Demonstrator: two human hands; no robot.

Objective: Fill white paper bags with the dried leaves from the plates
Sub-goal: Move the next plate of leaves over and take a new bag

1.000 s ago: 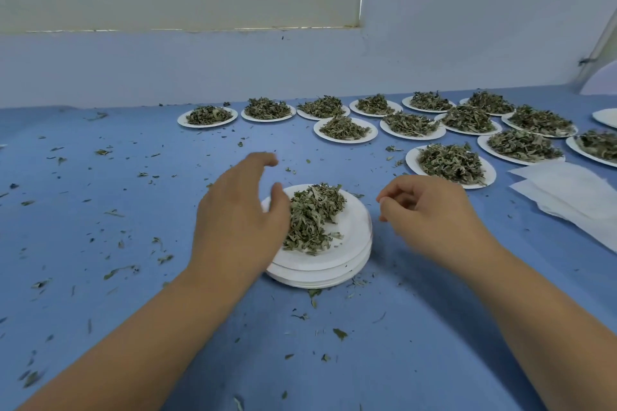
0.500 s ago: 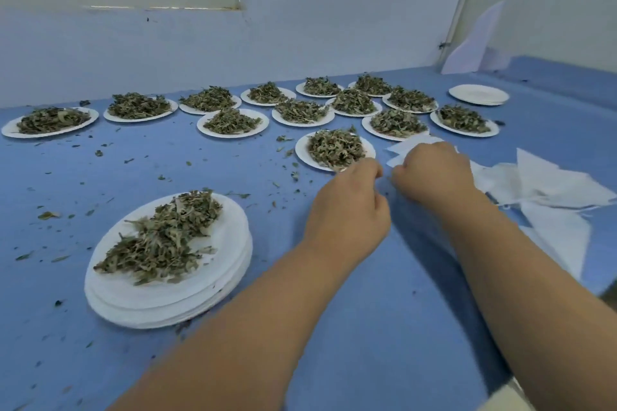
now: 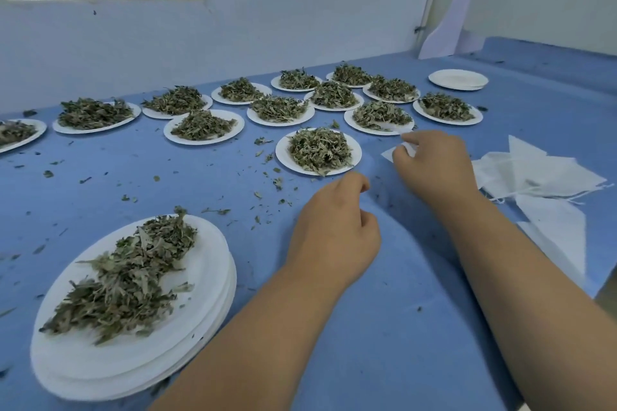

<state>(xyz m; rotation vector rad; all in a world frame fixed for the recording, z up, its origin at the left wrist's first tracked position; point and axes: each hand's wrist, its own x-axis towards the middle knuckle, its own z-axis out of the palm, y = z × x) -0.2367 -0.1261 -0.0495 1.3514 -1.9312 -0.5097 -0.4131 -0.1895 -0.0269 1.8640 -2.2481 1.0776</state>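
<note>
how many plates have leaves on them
14. One tops the near stack; a lone plate sits beyond the left hand; twelve lie in rows behind, from the cut-off plate leftmost to the right. The far plate is empty; more may lie off-frame.

the blue cloth (image 3: 384, 327) is matt and felt-like. the plates (image 3: 207, 277) are smooth, matt white paper. the dried leaves (image 3: 127, 277) look dull and crinkled. the bags (image 3: 541, 177) are thin, fibrous white paper with loose threads.
</note>
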